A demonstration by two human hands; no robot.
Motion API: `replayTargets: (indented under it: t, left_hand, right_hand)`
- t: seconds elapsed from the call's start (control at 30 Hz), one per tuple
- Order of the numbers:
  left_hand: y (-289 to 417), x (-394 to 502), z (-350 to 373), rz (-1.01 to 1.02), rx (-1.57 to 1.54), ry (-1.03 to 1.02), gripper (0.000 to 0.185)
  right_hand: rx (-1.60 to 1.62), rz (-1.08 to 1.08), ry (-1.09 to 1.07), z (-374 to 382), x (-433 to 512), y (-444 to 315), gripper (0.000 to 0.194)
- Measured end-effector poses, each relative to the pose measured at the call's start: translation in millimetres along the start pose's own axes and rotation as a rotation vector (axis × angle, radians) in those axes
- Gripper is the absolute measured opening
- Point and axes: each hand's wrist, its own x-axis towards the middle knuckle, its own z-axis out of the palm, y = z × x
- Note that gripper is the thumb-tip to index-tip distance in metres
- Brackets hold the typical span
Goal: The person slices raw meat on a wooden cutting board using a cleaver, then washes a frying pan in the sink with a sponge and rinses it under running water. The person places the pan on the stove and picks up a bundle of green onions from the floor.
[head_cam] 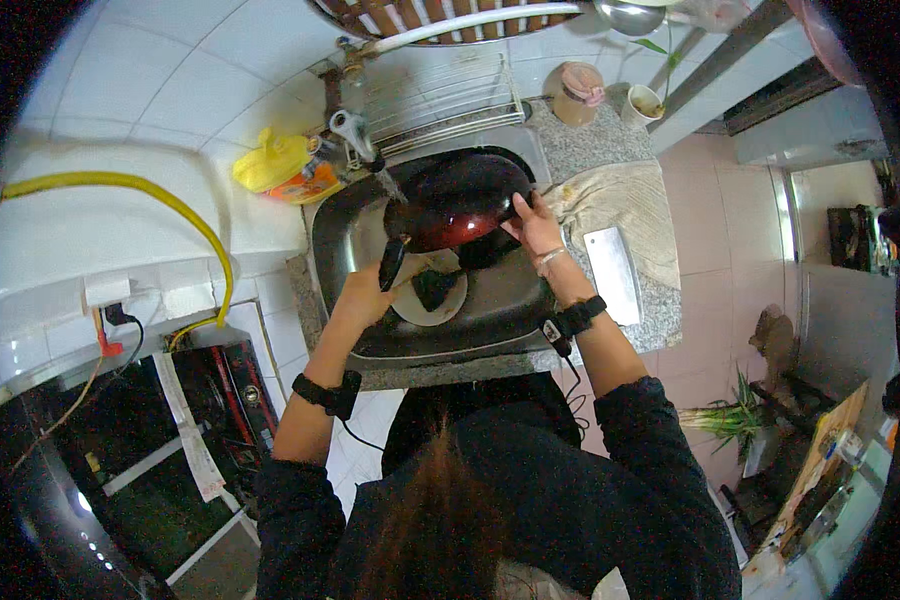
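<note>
A black pan with a dark red sheen (457, 199) is held tilted over the steel sink (510, 307), its outer side facing up. Water runs onto it from the tap (354, 133). My left hand (366, 296) grips the pan's black handle (392, 262). At the opposite rim, my right hand (534, 221) has its fingers and thumb around the edge. Below the pan, a pale round dish (454, 304) sits in the sink. Against it shows a dark shape (433, 291), too unclear to name.
On the right of the granite counter are a cleaver (613, 276) and a beige cloth (619, 199). Behind stand a lidded jar (578, 94), a cup with a plant (643, 105) and a wire rack (450, 109). A yellow detergent bottle (289, 165) is beside the tap.
</note>
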Motion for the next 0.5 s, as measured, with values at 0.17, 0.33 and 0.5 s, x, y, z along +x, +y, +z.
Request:
replayTargets:
  t: [0.17, 0.33, 0.5]
  left_hand:
    - [1.2, -0.8, -5.8, 0.052, 0.005, 0.062, 0.045]
    - [-11.4, -14.3, -13.6, -0.128, -0.144, -0.018, 0.043]
    - [-34.1, -30.9, -11.6, -0.182, -0.141, 0.044, 0.041]
  right_hand:
    - [0.063, -0.008, -0.022, 7.7, 8.8, -3.6, 0.046]
    - [0.023, 0.034, -0.057, 33.5, 15.9, 9.1, 0.057]
    - [-0.153, 0.082, -0.104, 69.1, 8.6, -1.8, 0.070]
